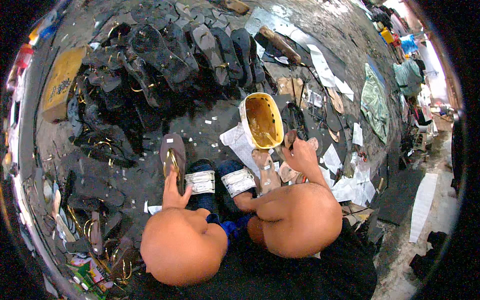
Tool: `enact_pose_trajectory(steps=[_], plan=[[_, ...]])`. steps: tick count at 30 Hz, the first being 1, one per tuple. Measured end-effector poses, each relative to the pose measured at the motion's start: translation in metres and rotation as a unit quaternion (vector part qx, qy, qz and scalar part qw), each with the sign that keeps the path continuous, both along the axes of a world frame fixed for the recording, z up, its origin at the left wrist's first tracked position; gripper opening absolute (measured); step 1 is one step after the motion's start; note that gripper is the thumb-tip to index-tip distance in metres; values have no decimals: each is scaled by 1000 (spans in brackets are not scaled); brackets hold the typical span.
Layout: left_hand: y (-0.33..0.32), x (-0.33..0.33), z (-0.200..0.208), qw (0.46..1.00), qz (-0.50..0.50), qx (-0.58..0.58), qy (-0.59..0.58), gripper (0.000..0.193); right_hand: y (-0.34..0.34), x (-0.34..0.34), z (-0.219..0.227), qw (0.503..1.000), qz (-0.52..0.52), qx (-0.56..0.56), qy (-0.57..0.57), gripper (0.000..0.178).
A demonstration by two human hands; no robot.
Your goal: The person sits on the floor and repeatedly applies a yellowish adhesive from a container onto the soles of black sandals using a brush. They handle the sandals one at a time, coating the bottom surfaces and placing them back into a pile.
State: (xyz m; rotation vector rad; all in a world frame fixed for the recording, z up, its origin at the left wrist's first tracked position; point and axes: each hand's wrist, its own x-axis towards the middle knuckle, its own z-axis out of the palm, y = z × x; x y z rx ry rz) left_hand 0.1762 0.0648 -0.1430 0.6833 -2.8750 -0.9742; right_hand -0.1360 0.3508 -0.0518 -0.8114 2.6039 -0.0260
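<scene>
My left hand is at the heel end of a dark brown sandal with gold straps, its fingers along the straps and its thumb to the right side. At the lower right of a pale plastic tub, my right hand has its fingers curled round something dark that I cannot make out. The tub has a yellowed rim, and amber-brown thick liquid lies inside. Below it are light brown sole-shaped pieces. My feet, in slippers with wide white straps, rest between my hands.
Dark sandals and soles are heaped at the far left and centre. More gold-strapped sandals lie at the lower left. A yellow-brown box borders the heap. Paper scraps, a wooden piece and green cloth are on the right.
</scene>
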Motion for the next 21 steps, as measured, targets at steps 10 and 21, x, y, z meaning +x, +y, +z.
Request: enact_pose_trajectory(steps=[10, 21], plan=[[-64, -97, -24, 970, 199, 133, -39, 73, -89, -19, 50, 545, -334, -583, -501, 26], [-50, -156, 77, 603, 292, 702, 242, 46, -233, 16, 46, 805, 27, -582, -108, 18]])
